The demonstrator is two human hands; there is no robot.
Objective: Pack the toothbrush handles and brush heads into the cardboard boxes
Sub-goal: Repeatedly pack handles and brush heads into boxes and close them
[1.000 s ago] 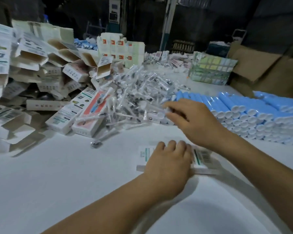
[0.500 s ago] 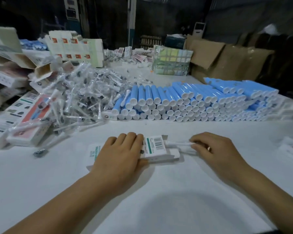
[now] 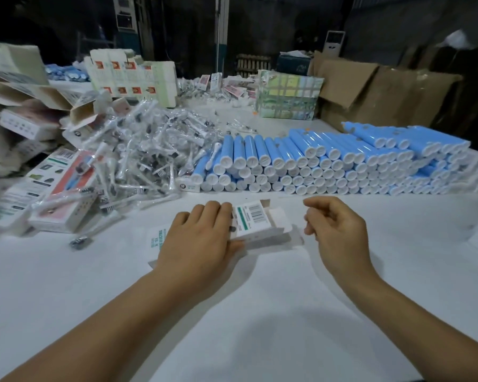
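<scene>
- We are looking down at a white table from a camera worn on the head, both bare forearms reaching forward.
- A small cardboard box lies flat near the middle of the table, its barcode panel facing up and its end flap open toward our right.
- Our left hand rests palm-down on the box, fingers lying close together over its top and pinning it to the table.
- Our right hand hovers just beside the open flap, apart from it; its fingers are loosely curled and hold nothing.
- A clear wrapped piece seems to lie along the box's near edge; it is too blurred to name.
- Behind, a heap of wrapped brush heads sits left of centre, and a stacked row of blue handles runs to the right.
- We judge the box light and thin-walled, easy to crush, so flat pressure suits it better than a squeeze.
- The handles look rigid and smooth, perhaps slippery in their film; we would take one around its middle.
- The brush heads look light and crinkly, best pinched by the wrapper's stem end.
</scene>
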